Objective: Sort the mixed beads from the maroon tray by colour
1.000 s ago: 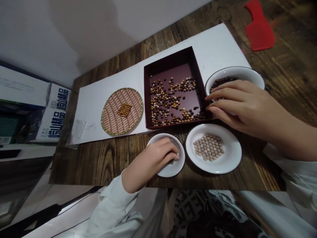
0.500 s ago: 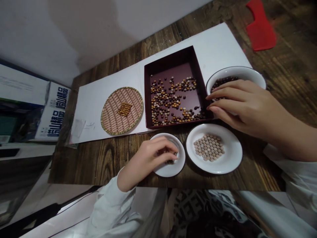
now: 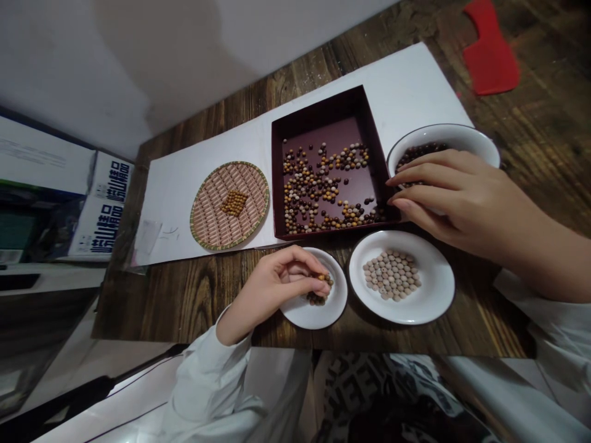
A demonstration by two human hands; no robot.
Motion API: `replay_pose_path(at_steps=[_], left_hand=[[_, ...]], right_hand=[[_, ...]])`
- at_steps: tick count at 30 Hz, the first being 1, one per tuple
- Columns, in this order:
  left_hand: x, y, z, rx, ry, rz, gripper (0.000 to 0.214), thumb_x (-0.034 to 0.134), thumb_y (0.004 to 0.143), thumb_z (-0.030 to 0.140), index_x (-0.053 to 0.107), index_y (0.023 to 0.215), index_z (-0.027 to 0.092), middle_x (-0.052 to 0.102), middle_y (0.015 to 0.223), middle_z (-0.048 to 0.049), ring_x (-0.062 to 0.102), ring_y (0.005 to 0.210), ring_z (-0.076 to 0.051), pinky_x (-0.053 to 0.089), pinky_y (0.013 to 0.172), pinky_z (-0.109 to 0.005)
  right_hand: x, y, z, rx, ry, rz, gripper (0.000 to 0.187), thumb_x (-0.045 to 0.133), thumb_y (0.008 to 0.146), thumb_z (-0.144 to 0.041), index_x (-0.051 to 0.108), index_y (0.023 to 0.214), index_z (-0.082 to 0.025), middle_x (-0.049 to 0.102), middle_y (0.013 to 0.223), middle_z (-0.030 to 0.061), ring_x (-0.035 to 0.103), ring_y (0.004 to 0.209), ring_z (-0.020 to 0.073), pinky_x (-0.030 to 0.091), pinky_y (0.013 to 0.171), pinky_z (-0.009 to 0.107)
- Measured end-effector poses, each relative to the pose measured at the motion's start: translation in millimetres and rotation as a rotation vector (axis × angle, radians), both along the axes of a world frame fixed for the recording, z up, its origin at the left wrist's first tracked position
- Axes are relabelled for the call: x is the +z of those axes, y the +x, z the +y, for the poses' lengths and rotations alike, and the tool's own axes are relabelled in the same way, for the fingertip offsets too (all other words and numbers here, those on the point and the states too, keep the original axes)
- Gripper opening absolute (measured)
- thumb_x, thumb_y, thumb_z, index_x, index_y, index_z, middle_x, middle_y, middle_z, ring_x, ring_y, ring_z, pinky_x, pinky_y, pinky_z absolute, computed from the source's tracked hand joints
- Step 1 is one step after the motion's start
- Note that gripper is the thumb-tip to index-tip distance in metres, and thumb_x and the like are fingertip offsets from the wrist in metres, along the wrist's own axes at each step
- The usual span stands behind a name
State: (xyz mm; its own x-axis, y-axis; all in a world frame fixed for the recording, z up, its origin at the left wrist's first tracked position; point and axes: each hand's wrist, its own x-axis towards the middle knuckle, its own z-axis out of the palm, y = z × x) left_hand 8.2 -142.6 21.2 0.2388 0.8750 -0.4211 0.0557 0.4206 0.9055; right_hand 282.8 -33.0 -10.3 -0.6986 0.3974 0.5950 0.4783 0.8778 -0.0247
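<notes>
My left hand (image 3: 270, 286) is over a small white plate (image 3: 300, 319), its thumb and forefinger closed in a pinch around yellow-brown beads. More brown beads (image 3: 316, 299) lie on that plate below the fingertips. Stretched across the near side of a white bowl (image 3: 484, 147) is my right hand (image 3: 466, 197), fingers extended and nothing seen in them. Its fingertips are beside the corner of a dark red box (image 3: 318, 126). Dark beads (image 3: 418, 157) in the bowl are partly hidden by that hand. Mixed brown, yellow and pale beads (image 3: 314, 184) are scattered in the box.
A larger white plate (image 3: 434, 301) holds pale beads (image 3: 392, 275). On a white board (image 3: 175, 172) is a round woven tray (image 3: 207, 215) with yellow-brown beads (image 3: 234, 203) grouped in its middle. A red scraper-like piece (image 3: 492, 58) lies on the wooden table (image 3: 194, 301) at far right.
My left hand has lifted and turned slightly, bringing the thumb and forefinger closer together and uncovering more beads on the small plate. My right hand keeps its pose at the bowl.
</notes>
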Motion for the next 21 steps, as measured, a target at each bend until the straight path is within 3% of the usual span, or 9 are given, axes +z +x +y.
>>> replay_pose_path(at_steps=[6, 10, 14, 17, 21], left_hand=[[2.4, -3, 0, 0.027, 0.053, -0.038, 0.014, 0.076, 0.078, 0.014, 0.063, 0.082, 0.013, 0.073, 0.090, -0.0024, 0.074, 0.078, -0.013, 0.062, 0.077, -0.022], [12.7, -5, 1, 0.130, 0.178, 0.039, 0.012, 0.074, 0.079, 0.011, 0.062, 0.079, 0.014, 0.073, 0.088, -0.0013, 0.075, 0.076, -0.012, 0.063, 0.076, -0.022], [17.4, -3, 0, 0.205, 0.282, 0.139, 0.014, 0.075, 0.079, 0.015, 0.061, 0.078, 0.015, 0.074, 0.085, -0.0013, 0.074, 0.070, -0.012, 0.063, 0.070, -0.022], [14.9, 5, -1, 0.143, 0.240, 0.103, 0.013, 0.076, 0.079, 0.017, 0.063, 0.079, 0.016, 0.076, 0.085, -0.0015, 0.074, 0.069, -0.013, 0.063, 0.068, -0.022], [14.1, 22, 1, -0.024, 0.181, -0.013, 0.009, 0.075, 0.080, 0.017, 0.066, 0.080, 0.017, 0.076, 0.081, -0.0014, 0.074, 0.070, -0.013, 0.062, 0.069, -0.020]], right_hand=[[-0.1, 0, 0, -0.005, 0.000, -0.013, 0.006, 0.060, 0.089, -0.020, 0.064, 0.091, -0.016, 0.071, 0.099, 0.0133, 0.062, 0.093, 0.0297, 0.055, 0.079, 0.048], [0.8, 0, -1, -0.008, -0.012, 0.018, 0.008, 0.061, 0.089, -0.018, 0.063, 0.095, -0.016, 0.071, 0.101, 0.0135, 0.062, 0.094, 0.0306, 0.054, 0.077, 0.049], [1.9, -6, -10, 0.026, -0.137, 0.137, 0.017, 0.059, 0.090, -0.016, 0.060, 0.107, -0.019, 0.071, 0.103, 0.0100, 0.064, 0.094, 0.0261, 0.051, 0.079, 0.046], [3.6, -16, -24, 0.118, -0.199, 0.190, 0.021, 0.060, 0.090, -0.018, 0.060, 0.110, -0.019, 0.070, 0.095, 0.0060, 0.063, 0.085, 0.0207, 0.047, 0.074, 0.040], [8.5, -29, -44, 0.294, -0.134, 0.241, 0.011, 0.060, 0.092, -0.024, 0.063, 0.102, -0.019, 0.070, 0.082, 0.0014, 0.061, 0.079, 0.0164, 0.046, 0.072, 0.035]])
